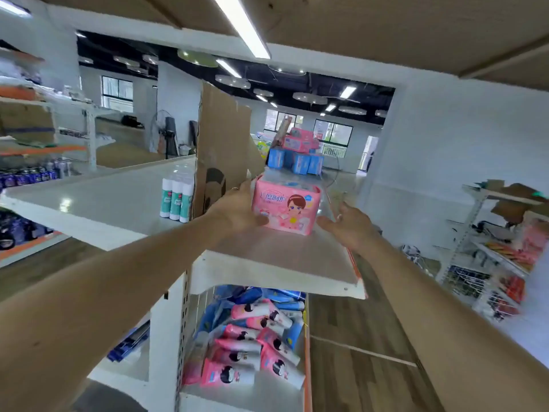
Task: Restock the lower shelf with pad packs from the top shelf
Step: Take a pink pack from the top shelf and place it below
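A pink pad pack (286,208) stands upright on the top shelf (267,257) between my hands, my left hand (237,209) gripping its left side, my right hand (347,224) spread-fingered just beside its right.

The left hand (237,209) grips the left side of a pink plastic-wrapped pad pack with a cartoon face (286,208), which stands upright on the white top shelf (282,257). The right hand (347,223) hovers just beside it, fingers spread. Pink and blue packs (252,346) lie piled on the white lower shelf (225,396).

Glossy plastic pad pack (286,210); matt cardboard flap (219,150); smooth white shelf (118,200).
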